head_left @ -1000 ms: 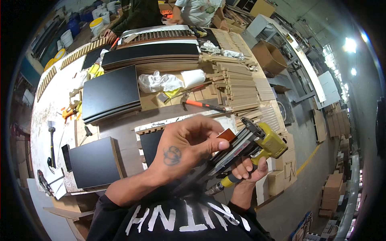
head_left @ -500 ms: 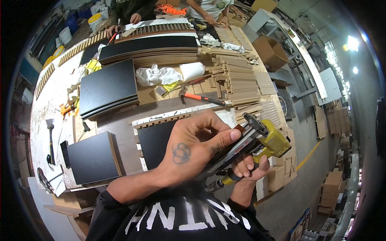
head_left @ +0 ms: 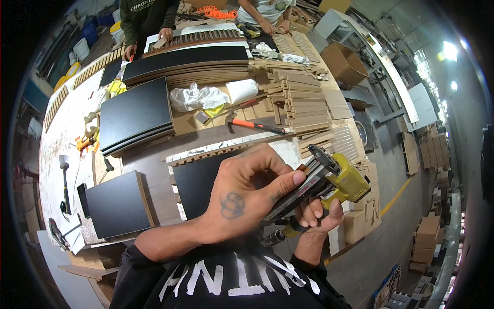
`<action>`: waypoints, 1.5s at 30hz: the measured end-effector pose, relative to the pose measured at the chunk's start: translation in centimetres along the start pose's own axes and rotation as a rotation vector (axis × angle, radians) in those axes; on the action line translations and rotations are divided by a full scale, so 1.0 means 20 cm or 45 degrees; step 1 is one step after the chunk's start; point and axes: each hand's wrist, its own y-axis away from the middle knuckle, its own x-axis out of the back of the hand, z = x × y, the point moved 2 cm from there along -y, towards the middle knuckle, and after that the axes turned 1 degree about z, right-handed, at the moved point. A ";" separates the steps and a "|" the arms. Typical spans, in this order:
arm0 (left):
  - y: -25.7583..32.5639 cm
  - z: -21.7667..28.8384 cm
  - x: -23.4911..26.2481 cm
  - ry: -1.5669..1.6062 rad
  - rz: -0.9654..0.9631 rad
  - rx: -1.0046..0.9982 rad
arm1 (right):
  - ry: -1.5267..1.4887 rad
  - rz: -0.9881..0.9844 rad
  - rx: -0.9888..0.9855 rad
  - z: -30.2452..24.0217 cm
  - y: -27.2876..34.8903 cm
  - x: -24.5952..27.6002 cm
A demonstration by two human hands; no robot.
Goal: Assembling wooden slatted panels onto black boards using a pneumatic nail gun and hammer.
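Observation:
A yellow and black pneumatic staple gun [head_left: 351, 181] is tilted in front of my chest at the right, its long magazine facing up. The fingers of my right hand [head_left: 320, 217] wrap around its handle from below. Against the magazine, my left hand [head_left: 239, 198] pinches a small copper-brown strip [head_left: 303, 168], likely fasteners, between thumb and forefinger. My left wrist hides the rear of the magazine. Beyond my left hand lies a black panel [head_left: 194, 183] edged by a row of short wooden blocks. A hammer [head_left: 254, 125] with an orange and black handle rests farther off.
Stacked black panels [head_left: 136, 116] and another black panel [head_left: 117, 203] lie to the left. Many wooden strips [head_left: 306, 105] are piled at the back right, beside crumpled white plastic [head_left: 198, 98]. Two co-workers stand across the table; one's hand [head_left: 165, 34] touches the slatted piece.
The strip sits slightly lower along the magazine, with my left thumb and forefinger still on it. Across the table, a co-worker has leaned in and the hand has shifted over the slats.

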 end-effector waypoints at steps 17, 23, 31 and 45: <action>0.01 -0.04 -0.07 0.119 -0.021 0.032 | -0.050 0.009 0.024 -0.02 0.05 0.03; 0.00 -0.04 -0.04 0.169 -0.064 0.181 | -0.070 -0.073 0.038 -0.01 0.04 0.04; 0.04 0.01 -0.05 0.314 -0.081 0.101 | 0.060 -0.039 0.071 0.02 0.03 -0.04; 0.05 0.02 0.02 0.292 -0.042 0.241 | -0.018 -0.097 0.044 0.04 0.02 -0.06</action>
